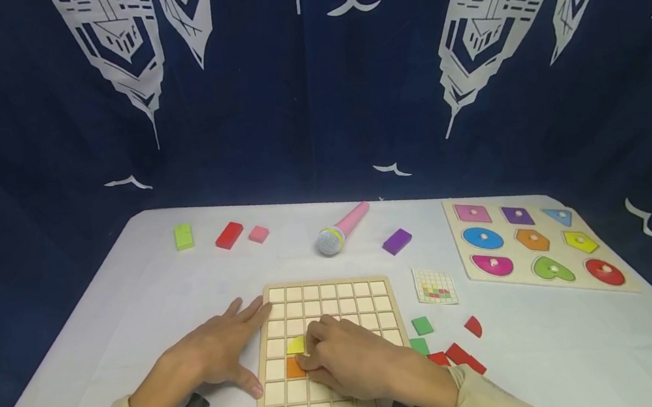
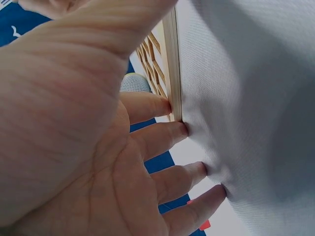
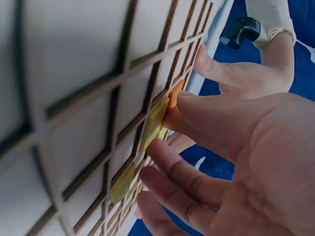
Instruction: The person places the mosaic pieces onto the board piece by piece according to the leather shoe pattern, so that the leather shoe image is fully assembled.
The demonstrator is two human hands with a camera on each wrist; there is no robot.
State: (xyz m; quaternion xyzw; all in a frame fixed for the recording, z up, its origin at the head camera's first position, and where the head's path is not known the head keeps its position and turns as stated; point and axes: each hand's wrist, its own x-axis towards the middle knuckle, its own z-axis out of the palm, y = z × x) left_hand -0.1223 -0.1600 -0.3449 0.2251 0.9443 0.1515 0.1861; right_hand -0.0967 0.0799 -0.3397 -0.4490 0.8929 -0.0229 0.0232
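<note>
A wooden grid board (image 1: pixel 273 394) lies flat on the white table. My left hand (image 1: pixel 218 348) is spread along its left edge; in the left wrist view its index fingertip (image 2: pixel 162 105) touches the frame. Over the board's middle, my right hand (image 1: pixel 352 358) pinches an orange square tile (image 1: pixel 295 368) between thumb and index finger. The tile sits in a cell, its right side partly covered. A yellow tile (image 1: pixel 295 345) occupies the cell just beyond it. More yellow (image 3: pixel 122 184) shows under the right fingers in the right wrist view, hidden from the head camera.
Right of the board are green tiles (image 1: pixel 422 325), red pieces (image 1: pixel 457 354) and a small pattern card (image 1: pixel 435 285). A shape puzzle (image 1: pixel 535 241) lies at far right. Behind are a pink microphone (image 1: pixel 344 227), a purple block (image 1: pixel 397 241), red (image 1: pixel 229 235), pink (image 1: pixel 258 234) and lime blocks (image 1: pixel 184 236).
</note>
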